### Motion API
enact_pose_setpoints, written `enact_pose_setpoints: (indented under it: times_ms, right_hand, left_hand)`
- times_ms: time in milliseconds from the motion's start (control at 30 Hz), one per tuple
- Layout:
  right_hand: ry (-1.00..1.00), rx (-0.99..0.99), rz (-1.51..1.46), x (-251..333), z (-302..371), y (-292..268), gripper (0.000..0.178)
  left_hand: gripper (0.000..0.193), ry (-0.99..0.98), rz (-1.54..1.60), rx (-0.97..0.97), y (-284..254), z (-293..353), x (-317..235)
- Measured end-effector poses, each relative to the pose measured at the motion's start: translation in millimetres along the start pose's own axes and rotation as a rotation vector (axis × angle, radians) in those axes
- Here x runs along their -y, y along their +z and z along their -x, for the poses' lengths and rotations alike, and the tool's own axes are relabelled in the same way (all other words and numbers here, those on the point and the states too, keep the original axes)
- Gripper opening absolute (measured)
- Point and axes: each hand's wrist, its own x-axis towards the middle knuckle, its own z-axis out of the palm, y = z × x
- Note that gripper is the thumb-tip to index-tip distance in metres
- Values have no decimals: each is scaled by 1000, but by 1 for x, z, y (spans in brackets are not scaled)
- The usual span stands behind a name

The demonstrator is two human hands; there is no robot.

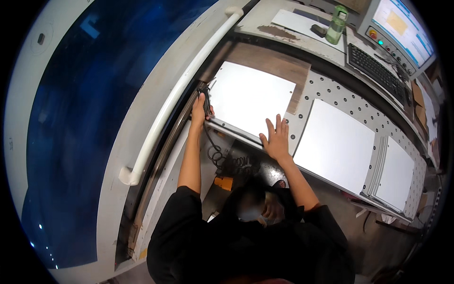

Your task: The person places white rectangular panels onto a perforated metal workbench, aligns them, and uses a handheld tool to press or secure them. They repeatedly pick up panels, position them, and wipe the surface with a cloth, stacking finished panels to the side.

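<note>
My left hand (199, 111) is wrapped round a black air blow gun (205, 97), its thin nozzle pointing over the left corner of a white panel (250, 97). From the gun a dark coiled hose (216, 156) hangs down past the table's front edge. On the panel's near right corner lies my right hand (278, 138), fingers spread and holding nothing. The panel rests flat, partly over a brown board (303, 90), and small dark holes show along its borders.
Right of it, a larger white panel (336, 144) and a stack of white panels (395, 173) lie on the studded table (326, 90). A white rail (182, 97) fronts the blue-windowed machine at left. Behind stand a green bottle (336, 26), keyboard (376, 71) and monitor (402, 23).
</note>
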Motion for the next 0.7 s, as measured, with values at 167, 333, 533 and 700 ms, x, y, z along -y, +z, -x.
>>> enact_pose_setpoints:
  times_ms: [167, 333, 533, 700]
  right_hand:
    - [15, -21, 35, -2, 2, 0, 58]
    - [33, -34, -22, -1, 4, -7, 47]
    - [149, -163, -303, -3, 3, -8, 37]
    - [123, -212, -255, -1, -1, -7, 35]
  left_hand:
    - [43, 22, -10, 71, 31, -32, -22]
    - [59, -56, -266, 434, 12, 38, -35]
    - [57, -246, -410, 784, -47, 133, -39]
    - [47, 118, -473, 416, -71, 192, -104]
